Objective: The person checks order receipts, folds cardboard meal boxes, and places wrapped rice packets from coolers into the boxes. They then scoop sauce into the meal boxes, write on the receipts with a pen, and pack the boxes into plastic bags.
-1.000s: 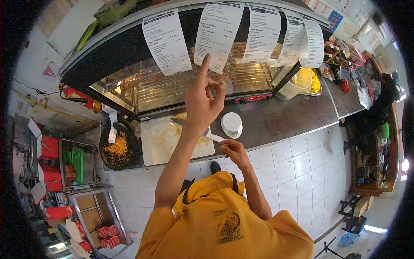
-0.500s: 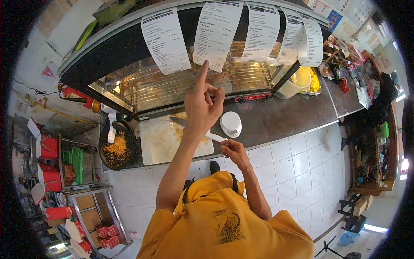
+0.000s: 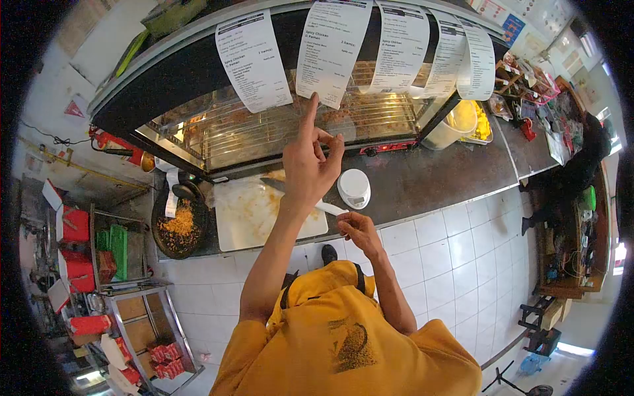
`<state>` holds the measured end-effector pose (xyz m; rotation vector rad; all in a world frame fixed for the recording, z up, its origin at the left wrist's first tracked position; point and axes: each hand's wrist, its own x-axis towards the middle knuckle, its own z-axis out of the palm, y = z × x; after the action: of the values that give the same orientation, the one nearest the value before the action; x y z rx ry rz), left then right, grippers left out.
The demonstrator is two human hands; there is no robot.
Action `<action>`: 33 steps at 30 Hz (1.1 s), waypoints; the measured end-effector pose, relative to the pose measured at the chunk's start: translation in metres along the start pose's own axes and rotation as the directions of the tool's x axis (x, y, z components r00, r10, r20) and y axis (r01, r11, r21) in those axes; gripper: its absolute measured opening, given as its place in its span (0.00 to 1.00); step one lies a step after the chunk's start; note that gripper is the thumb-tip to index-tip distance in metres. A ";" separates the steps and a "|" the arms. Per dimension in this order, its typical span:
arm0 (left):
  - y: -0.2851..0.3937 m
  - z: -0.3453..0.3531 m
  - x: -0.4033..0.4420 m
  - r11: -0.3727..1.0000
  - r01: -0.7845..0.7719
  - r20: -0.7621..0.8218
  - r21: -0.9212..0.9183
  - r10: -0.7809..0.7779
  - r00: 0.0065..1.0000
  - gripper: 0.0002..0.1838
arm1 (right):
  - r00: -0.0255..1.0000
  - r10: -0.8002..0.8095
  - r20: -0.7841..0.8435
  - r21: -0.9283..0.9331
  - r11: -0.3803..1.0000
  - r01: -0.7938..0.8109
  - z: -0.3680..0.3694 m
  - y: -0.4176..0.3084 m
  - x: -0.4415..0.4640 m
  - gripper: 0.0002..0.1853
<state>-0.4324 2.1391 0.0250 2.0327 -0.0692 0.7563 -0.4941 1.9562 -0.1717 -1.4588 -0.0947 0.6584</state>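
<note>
My left hand [image 3: 309, 162] is raised, its index finger stretched upward and its other fingers loosely curled, holding nothing. The index fingertip is at the lower edge of a long printed receipt [image 3: 332, 56]; whether it touches the paper I cannot tell. My right hand [image 3: 360, 232] hovers by the counter edge with curled fingers and nothing visible in them. Near its fingertips is the white handle of a knife [image 3: 330, 208]. The knife lies across a stained white cutting board [image 3: 244, 224], its middle hidden behind my left wrist.
More receipts [image 3: 254, 63] hang along the glass-fronted display case [image 3: 264, 142]. A white kitchen scale [image 3: 354, 188] stands on the counter [image 3: 429, 175]. At left sits a dark stone mortar [image 3: 165, 241] with orange crumbs. A person in dark clothes [image 3: 571, 171] is at far right.
Both my hands stay almost where they were. The person in dark clothes at far right has shifted slightly, with a leg now lower in view.
</note>
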 end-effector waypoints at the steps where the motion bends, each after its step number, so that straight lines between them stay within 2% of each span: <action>1: 0.000 0.000 0.000 1.000 -0.011 -0.001 0.006 0.011 1.000 0.41 | 1.000 -0.007 -0.001 0.005 1.000 0.007 0.000 0.001 0.000 0.13; 7: 0.000 0.005 -0.002 0.997 0.067 0.032 -0.031 -0.066 0.997 0.41 | 1.000 -0.009 -0.012 -0.015 1.000 0.009 -0.005 0.005 0.003 0.13; 21: 0.002 0.014 0.001 0.998 0.067 0.060 -0.009 -0.067 0.996 0.44 | 0.999 -0.011 -0.043 -0.006 1.000 0.010 -0.013 -0.002 0.004 0.13; 27: 0.003 0.018 0.001 0.998 0.066 0.063 -0.011 -0.066 0.996 0.44 | 0.997 -0.064 -0.047 0.041 0.997 0.066 -0.019 0.009 0.009 0.13; 33: 0.004 0.019 0.001 0.996 0.079 0.085 -0.027 -0.077 0.993 0.44 | 0.995 -0.055 -0.089 0.002 0.998 0.056 -0.019 0.007 0.010 0.14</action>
<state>-0.4239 2.1220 0.0211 2.0261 -0.0485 0.6176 -0.4803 1.9436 -0.1845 -1.4736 -0.0642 0.5477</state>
